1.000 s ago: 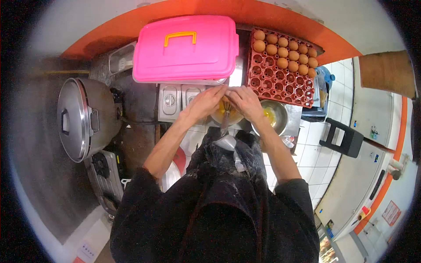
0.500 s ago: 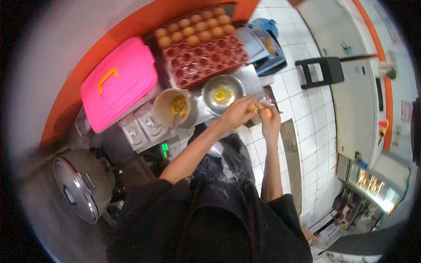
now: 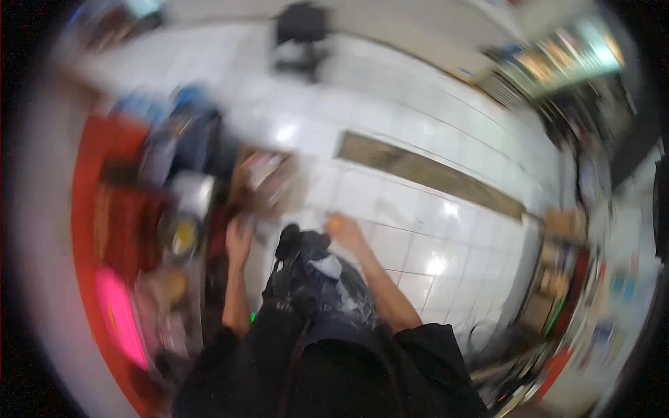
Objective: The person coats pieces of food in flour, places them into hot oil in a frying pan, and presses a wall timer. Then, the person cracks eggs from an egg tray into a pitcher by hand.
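Note:
My right hand (image 3: 346, 233) is closed around a small orange-brown egg (image 3: 335, 224) in front of my apron; blur hides whether it is whole or cracked. To its left, over the gap beside the counter, is my left hand (image 3: 239, 240). Its fingers are smeared by motion, so I cannot make out what they hold. Just beyond the left hand stands an open cardboard box (image 3: 261, 177) with pale, crumpled contents. The metal bowl (image 3: 164, 242) on the counter at left contains a yellow yolk (image 3: 184, 235).
A reddish egg tray (image 3: 118, 223) lies beyond the bowl, against the orange wall. Nearer are a pale tub (image 3: 167, 285) and a bright pink lid (image 3: 120, 317). A black stool (image 3: 301, 35) stands on the white tiled floor (image 3: 390, 202), with shelves (image 3: 550, 279) at right.
My view has swung right, away from the counter, putting the bowl at far left. My hands, earlier together by the bowl with brown eggs or shells, are now apart, nearer the box.

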A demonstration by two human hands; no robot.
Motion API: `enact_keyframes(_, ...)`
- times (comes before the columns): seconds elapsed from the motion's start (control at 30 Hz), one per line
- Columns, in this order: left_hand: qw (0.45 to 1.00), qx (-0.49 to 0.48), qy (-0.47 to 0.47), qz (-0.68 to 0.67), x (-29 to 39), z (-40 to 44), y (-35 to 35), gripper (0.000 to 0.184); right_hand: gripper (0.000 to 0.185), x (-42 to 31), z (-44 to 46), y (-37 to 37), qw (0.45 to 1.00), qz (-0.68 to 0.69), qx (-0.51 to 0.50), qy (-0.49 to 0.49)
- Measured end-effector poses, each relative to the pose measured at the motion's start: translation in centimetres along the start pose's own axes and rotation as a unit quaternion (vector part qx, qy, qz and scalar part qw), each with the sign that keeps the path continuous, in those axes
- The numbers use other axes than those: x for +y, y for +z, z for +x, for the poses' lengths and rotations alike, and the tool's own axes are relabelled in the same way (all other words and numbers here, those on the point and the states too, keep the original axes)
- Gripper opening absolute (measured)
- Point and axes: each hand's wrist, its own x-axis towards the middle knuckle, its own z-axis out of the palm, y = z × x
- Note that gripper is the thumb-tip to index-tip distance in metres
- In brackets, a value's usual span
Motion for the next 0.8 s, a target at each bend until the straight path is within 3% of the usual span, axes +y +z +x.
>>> enact_keyframes(0.03,0.993,-0.081,-0.056,0.066,-1.5,-2.1,2.2,0.048,0.039,3.6,-3.1,-2.9,0.997,-0.015,0.075,-0.024)
enact_keyframes(0.07,0.99,-0.12,0.005,0.068,-8.6,-2.9,5.1,0.051,0.046,9.1,-5.2,-5.3,0.997,-0.009,0.079,0.015)
enact_keyframes(0.1,0.983,-0.152,-0.025,0.101,-8.4,-3.3,6.8,0.051,0.046,12.5,-7.7,-8.3,0.99,-0.05,0.112,0.067)
enact_keyframes(0.17,0.97,-0.19,-0.073,0.136,-6.3,-3.3,10.4,0.052,0.046,17.9,-14.8,-14.7,0.965,-0.002,0.172,0.198)
enact_keyframes(0.2,0.964,-0.207,-0.078,0.148,-4.5,-2.2,12.6,0.053,0.044,23.0,-18.4,-15.6,0.935,0.011,0.279,0.221)
enact_keyframes(0.23,0.959,-0.22,-0.073,0.163,-2.4,-0.4,15.0,0.053,0.043,28.4,-21.7,-16.2,0.897,-0.034,0.378,0.227)
enact_keyframes(0.27,0.955,-0.238,-0.049,0.171,0.1,1.9,17.8,0.053,0.041,30.3,-25.3,-18.1,0.849,-0.01,0.4,0.345)
enact_keyframes(0.3,0.944,-0.268,0.008,0.194,0.8,6.0,21.1,0.053,0.03,32.0,-28.7,-19.2,0.814,0.041,0.424,0.395)
enact_keyframes(0.33,0.937,-0.269,0.03,0.221,4.6,8.9,24.9,0.053,0.02,33.6,-31.6,-20.4,0.776,0.09,0.443,0.44)
enact_keyframes(0.4,0.924,-0.261,0.072,0.269,14.4,14.8,34.0,0.052,0.042,35.8,-35.4,-22.4,0.623,0.233,0.551,0.504)
enact_keyframes(0.43,0.918,-0.259,0.099,0.283,19.8,17.2,39.3,0.052,0.043,35.9,-36.4,-23.4,0.605,0.241,0.573,0.497)
enact_keyframes(0.47,0.885,-0.241,0.234,0.322,23.6,20.7,45.5,0.055,0.044,35.8,-37.0,-25.1,0.59,0.244,0.591,0.494)
enact_keyframes(0.53,0.852,-0.249,0.351,0.297,33.7,23.6,58.4,0.058,0.043,35.0,-38.1,-27.4,0.582,0.334,0.574,0.468)
enact_keyframes(0.57,0.857,-0.234,0.344,0.304,39.9,23.2,65.9,0.06,0.043,35.1,-38.4,-28.8,0.587,0.339,0.569,0.467)
enact_keyframes(0.6,0.83,-0.237,0.449,0.232,45.6,22.1,72.8,0.061,0.043,35.6,-38.3,-29.9,0.592,0.345,0.56,0.466)
enact_keyframes(0.63,0.819,-0.254,0.478,0.188,52.2,19.3,79.2,0.059,0.045,36.2,-38.3,-30.7,0.587,0.358,0.562,0.46)
enact_keyframes(0.67,0.837,-0.304,0.436,0.125,59.6,13.5,84.0,0.058,0.047,37.1,-38.4,-31.7,0.583,0.372,0.562,0.454)
enact_keyframes(0.73,0.805,-0.372,0.459,0.054,70.9,2.0,92.0,0.059,0.049,39.8,-38.4,-33.4,0.562,0.395,0.569,0.452)
enact_keyframes(0.8,0.777,-0.424,0.465,0.017,77.7,-9.6,96.1,0.06,0.052,43.7,-40.1,-33.9,0.539,0.416,0.579,0.448)
